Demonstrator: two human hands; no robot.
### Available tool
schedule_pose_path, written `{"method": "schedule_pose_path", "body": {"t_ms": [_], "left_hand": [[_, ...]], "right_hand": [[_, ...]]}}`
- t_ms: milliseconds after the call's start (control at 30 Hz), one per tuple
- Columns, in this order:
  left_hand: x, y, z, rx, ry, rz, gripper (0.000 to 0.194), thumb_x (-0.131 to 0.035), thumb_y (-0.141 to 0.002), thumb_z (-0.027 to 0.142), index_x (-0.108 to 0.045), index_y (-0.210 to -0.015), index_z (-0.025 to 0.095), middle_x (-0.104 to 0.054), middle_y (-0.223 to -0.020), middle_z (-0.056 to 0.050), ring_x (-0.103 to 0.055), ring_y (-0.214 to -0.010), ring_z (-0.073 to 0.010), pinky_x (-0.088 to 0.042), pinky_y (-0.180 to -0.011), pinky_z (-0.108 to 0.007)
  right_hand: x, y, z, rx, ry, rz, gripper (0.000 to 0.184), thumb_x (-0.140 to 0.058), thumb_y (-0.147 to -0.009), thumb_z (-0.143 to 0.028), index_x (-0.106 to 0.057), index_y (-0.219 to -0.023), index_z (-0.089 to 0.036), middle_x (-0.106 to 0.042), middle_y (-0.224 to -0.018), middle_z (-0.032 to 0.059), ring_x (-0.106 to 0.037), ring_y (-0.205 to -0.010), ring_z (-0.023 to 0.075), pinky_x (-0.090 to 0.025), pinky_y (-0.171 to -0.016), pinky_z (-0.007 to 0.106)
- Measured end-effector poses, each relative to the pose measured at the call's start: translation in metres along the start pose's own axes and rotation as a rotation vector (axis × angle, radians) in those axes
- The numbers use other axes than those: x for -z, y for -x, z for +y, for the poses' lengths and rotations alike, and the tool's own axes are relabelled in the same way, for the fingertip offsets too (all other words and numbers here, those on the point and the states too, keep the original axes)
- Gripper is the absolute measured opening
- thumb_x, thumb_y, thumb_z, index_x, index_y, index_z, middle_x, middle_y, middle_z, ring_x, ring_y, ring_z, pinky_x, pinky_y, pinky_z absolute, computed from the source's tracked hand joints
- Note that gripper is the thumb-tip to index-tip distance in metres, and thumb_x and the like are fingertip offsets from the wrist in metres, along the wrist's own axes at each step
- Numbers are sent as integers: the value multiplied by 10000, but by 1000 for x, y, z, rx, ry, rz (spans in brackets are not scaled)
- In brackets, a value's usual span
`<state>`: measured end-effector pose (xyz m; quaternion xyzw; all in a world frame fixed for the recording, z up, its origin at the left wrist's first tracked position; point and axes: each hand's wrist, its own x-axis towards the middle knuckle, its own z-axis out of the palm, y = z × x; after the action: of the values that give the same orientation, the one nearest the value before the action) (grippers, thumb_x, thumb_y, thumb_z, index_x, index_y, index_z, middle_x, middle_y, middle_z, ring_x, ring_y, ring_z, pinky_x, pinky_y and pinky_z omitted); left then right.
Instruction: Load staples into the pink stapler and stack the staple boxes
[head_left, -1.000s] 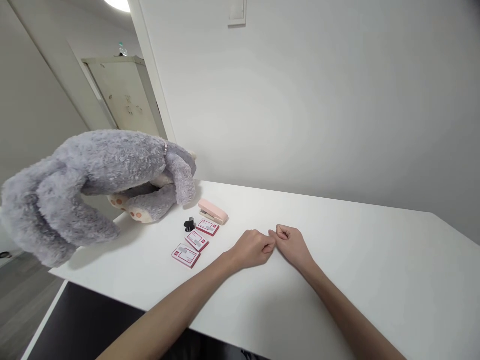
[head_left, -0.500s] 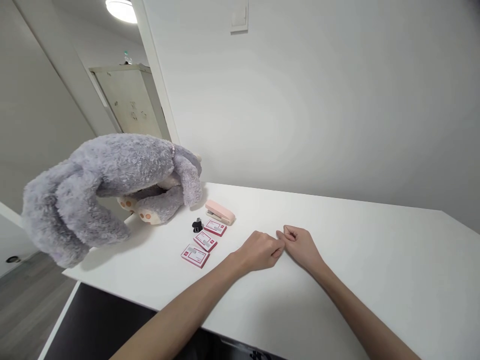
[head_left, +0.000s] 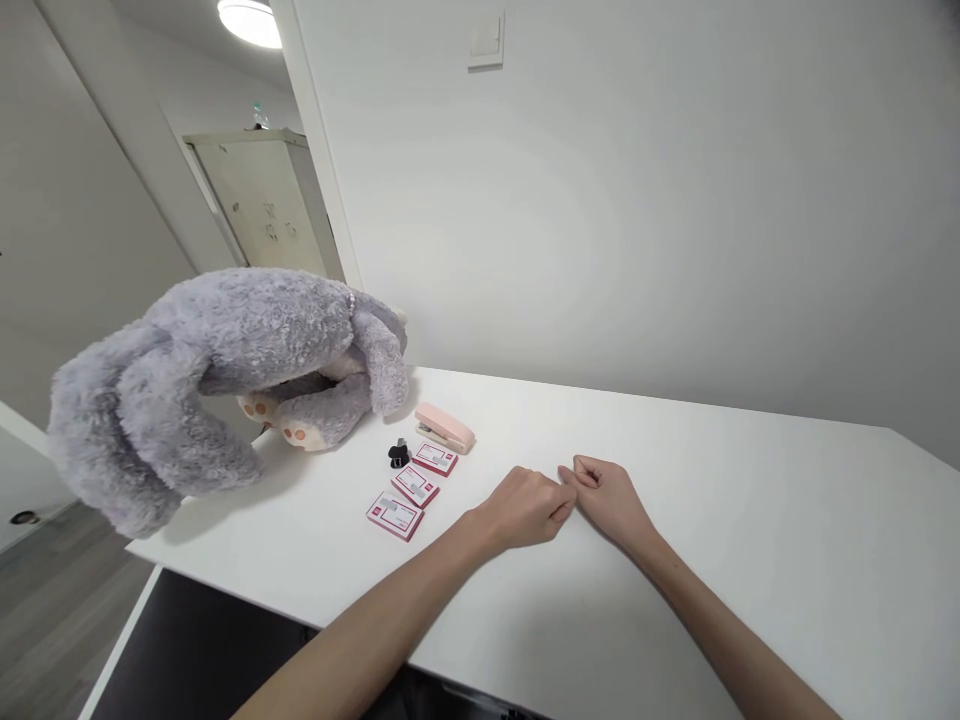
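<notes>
My left hand [head_left: 527, 506] and my right hand [head_left: 609, 496] rest on the white table [head_left: 750, 540], both curled into loose fists, knuckles touching each other. Nothing shows inside either fist. To the left of my left hand lie three small red-and-white boxes [head_left: 414, 486] in a diagonal row. A small black binder clip [head_left: 398, 455] sits beside the farthest box. A pink stapler [head_left: 445, 427] lies just behind the boxes.
A large grey plush toy [head_left: 217, 375] lies on the table's left end, its limbs hanging over the edge. A white wall stands behind the table. At the left, a doorway opens onto a pale cabinet [head_left: 262, 200]. The floor lies below the left edge.
The view has shifted a little, so everything sits slightly further right in the picture. Both fists stay together on the table.
</notes>
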<state>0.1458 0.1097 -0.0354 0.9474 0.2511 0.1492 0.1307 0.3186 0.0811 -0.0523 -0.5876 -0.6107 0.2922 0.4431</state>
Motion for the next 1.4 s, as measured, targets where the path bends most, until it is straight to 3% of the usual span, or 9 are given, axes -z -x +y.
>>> {"method": "schedule_pose_path", "body": {"t_ms": [400,1400], "left_hand": [[-1,0,0,-21,-122,9,221,-543,-754,37,-434,-662,205,-446,-526,54,-316,-459,-120,-206,-509,-279],[-1,0,0,-15,-128,1,241,-555,-800,56,-430,-657,204,-431,-517,47,-352,-450,-119,-194,-513,-281]], "right_hand": [[0,0,0,-11,3,-2,455,-584,-846,-375,-194,-651,-247,-212,-617,-68,-201,-612,123,-195,-542,273],[-1,-1,2,-15,21,-1,449,-576,-853,-370,-192,-657,-244,-215,-618,-71,-197,-615,123,-193,-548,274]]}}
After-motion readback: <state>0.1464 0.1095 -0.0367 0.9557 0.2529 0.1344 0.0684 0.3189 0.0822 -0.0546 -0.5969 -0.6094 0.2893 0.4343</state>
